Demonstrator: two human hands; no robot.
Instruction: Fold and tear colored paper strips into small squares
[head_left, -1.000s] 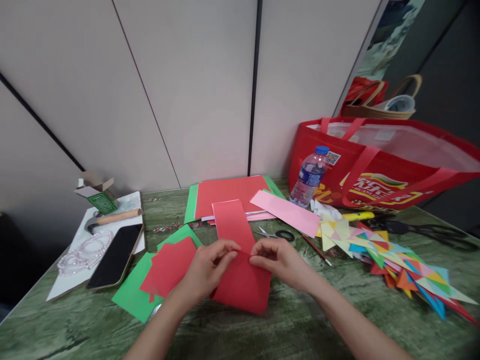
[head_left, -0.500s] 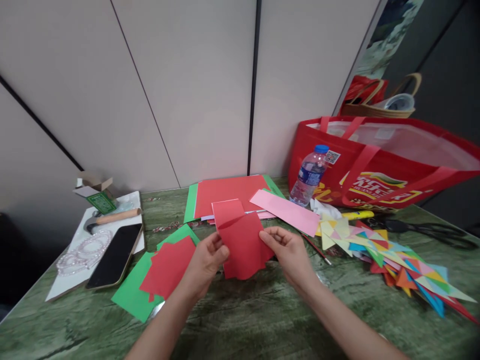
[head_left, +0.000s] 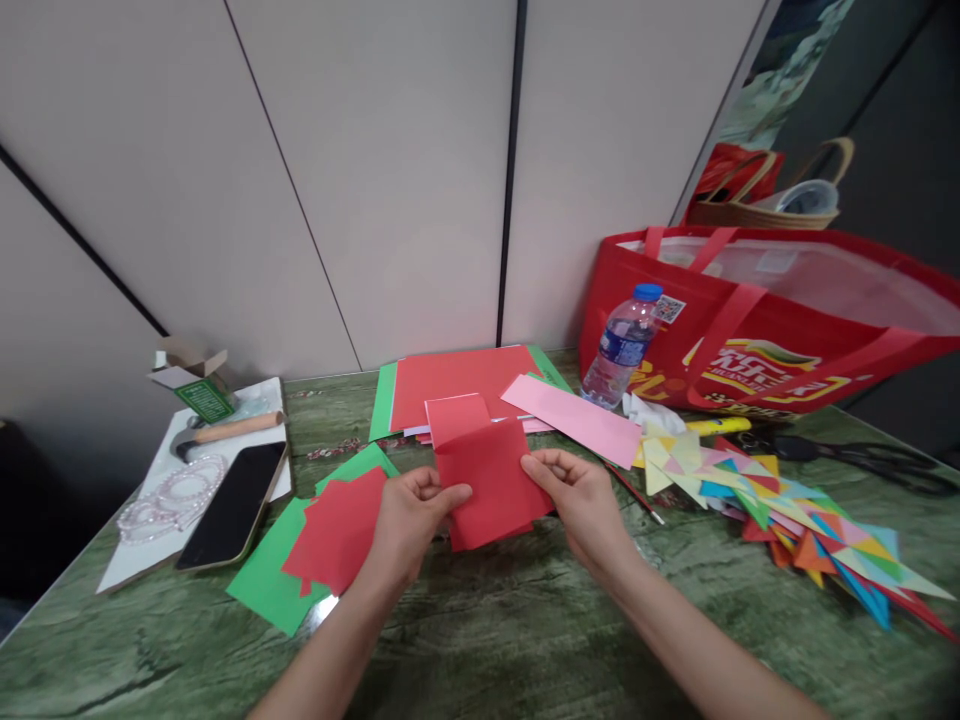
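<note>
Between my hands is a piece of red paper, held up in front of me over the table. My left hand pinches its left edge, thumb on the near face. At the right edge, my right hand grips it between thumb and fingers. Behind it, another red paper strip shows partly; the rest is hidden. Left of my left hand, red paper pieces lie on green paper sheets. A stack of coloured sheets topped with red lies by the wall, with a pink strip overlapping it.
At left, a white board bears a phone, beads, a wooden-handled sickle and a small box. At right stand a water bottle and red bag, near folded colourful papers and black scissors.
The red paper's lower edge, curved before, now looks straighter and flatter. My left thumb has shifted right onto its face. The whole view has moved slightly.
</note>
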